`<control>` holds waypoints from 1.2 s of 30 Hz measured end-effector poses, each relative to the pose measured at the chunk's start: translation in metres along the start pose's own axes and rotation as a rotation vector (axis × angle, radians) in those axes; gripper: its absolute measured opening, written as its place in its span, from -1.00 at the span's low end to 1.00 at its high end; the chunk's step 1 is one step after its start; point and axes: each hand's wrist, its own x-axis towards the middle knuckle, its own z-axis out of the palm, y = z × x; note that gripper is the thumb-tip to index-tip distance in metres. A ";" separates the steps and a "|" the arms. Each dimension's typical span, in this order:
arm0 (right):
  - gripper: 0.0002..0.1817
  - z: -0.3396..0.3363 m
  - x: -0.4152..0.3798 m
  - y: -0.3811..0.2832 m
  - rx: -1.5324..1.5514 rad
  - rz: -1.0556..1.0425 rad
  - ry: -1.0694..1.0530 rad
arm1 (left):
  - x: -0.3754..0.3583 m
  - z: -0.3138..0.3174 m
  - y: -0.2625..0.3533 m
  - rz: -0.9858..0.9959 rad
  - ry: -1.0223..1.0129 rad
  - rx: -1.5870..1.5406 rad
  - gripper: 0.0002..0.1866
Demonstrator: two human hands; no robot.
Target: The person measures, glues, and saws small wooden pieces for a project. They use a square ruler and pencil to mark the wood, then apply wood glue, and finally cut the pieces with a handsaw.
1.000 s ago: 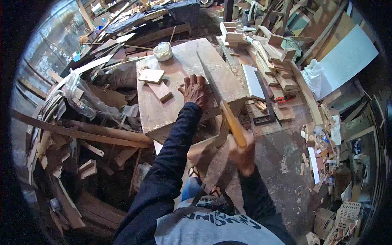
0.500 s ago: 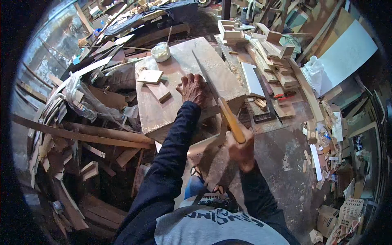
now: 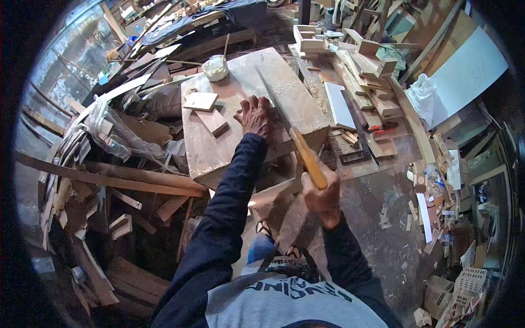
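My right hand [image 3: 321,195] is wrapped round the yellowish wooden handle of a handsaw [image 3: 307,156]. Its long, narrow blade points away from me across the work block's top, just right of my left hand [image 3: 256,117]. That hand presses palm down near the block's front, fingers spread and slightly bent. What lies under the palm is hidden. The wooden work block [image 3: 257,65] has sawdust on its top. Left of my fingers lie a small pale board [image 3: 200,101] and a flat wood offcut [image 3: 212,122], partly overlapping. A white tub [image 3: 215,69] with a stick in it stands behind them.
On the right, a low bench carries stacked wooden pieces [image 3: 377,90], a white board [image 3: 339,105] and a red-handled tool [image 3: 383,127]. A long plank [image 3: 109,176] juts in from the left over heaped scrap. Offcuts litter the floor [image 3: 383,218] at right.
The saw and my right hand have shifted slightly forward and to the left. My left hand stays pressed in nearly the same place.
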 end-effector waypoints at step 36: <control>-0.61 -0.047 -0.072 -0.041 0.026 0.153 -0.041 | 0.012 0.016 -0.011 -0.028 0.010 0.038 -0.73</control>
